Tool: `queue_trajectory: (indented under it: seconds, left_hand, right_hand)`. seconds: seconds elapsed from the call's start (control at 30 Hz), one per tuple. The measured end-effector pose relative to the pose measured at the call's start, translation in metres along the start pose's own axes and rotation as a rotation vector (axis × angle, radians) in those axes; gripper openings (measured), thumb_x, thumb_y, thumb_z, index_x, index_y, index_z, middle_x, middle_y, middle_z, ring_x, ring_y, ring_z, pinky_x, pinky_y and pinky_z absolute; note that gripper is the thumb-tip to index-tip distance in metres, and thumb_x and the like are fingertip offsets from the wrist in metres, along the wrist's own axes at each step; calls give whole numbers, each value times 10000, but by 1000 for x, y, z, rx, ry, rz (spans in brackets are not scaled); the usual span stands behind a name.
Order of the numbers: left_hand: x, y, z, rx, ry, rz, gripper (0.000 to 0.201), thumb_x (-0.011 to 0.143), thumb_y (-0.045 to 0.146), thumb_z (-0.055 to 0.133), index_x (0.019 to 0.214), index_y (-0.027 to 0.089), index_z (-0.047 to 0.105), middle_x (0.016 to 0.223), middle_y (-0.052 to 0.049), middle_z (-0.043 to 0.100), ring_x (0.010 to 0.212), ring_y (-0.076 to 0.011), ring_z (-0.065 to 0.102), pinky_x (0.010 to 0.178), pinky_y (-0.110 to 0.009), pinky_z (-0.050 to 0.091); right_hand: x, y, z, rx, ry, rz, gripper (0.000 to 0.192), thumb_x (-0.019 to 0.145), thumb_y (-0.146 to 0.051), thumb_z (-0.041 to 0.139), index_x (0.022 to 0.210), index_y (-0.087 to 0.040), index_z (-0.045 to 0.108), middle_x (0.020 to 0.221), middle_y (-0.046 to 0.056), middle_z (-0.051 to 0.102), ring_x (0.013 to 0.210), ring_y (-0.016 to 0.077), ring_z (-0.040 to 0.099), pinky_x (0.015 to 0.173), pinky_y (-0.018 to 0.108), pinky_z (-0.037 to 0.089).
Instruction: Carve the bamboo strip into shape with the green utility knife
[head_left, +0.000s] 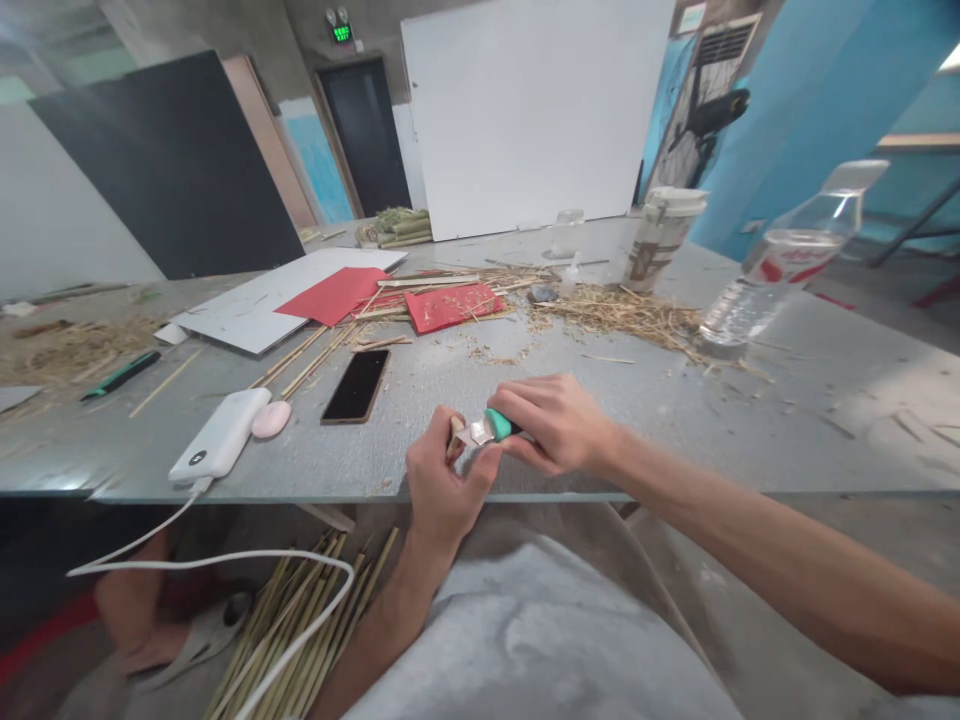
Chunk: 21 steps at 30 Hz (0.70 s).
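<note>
Near the front edge of the table, my right hand (551, 420) is closed around a green-handled utility knife (496, 424). The knife's metal end and blade point left, toward my left hand (448, 475). That hand is closed on a short, pale piece of plant stalk (454, 438), held between thumb and fingers. The blade is at or very close to the stalk; whether it touches cannot be made out. Most of the stalk is hidden by my fingers. My left thumb is beside the knife's metal end.
A phone (357, 386), a white power bank (220, 434) with a cable and another green knife (120, 375) lie leftward. Red cards (454, 307), straw scraps (626, 312), a lidded cup (664, 240) and a water bottle (787, 260) stand or lie farther back. Stalks (315, 610) are bundled below the table.
</note>
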<state>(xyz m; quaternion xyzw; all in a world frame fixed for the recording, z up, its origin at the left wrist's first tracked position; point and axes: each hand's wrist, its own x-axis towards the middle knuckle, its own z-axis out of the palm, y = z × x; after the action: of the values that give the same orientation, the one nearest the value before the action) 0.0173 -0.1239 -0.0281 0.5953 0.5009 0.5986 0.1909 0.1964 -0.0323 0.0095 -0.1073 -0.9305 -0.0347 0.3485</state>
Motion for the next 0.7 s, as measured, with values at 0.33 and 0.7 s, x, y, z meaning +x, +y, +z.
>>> queue_trajectory:
  seconds: [0.33,0.7]
  left_hand:
    - [0,-3,-1,-23,-8,34,437,925,598,684,829,240,452,633,84,303,547,-109,297,545,-255,264]
    - [0,-4,0,-33,-6,76,405,956,551,686,842,235,461,646,84,300,542,-99,288,534,-245,259]
  right_hand:
    - [1,-1,2,-27,41,-33,567,1149,-603,245,935,-206,589,761,9,570,617,151,428,578,317,290]
    - [2,-2,2,-34,47,-38,563,1152,-590,251,930,-198,588,755,8,570,606,145,443,564,320,298]
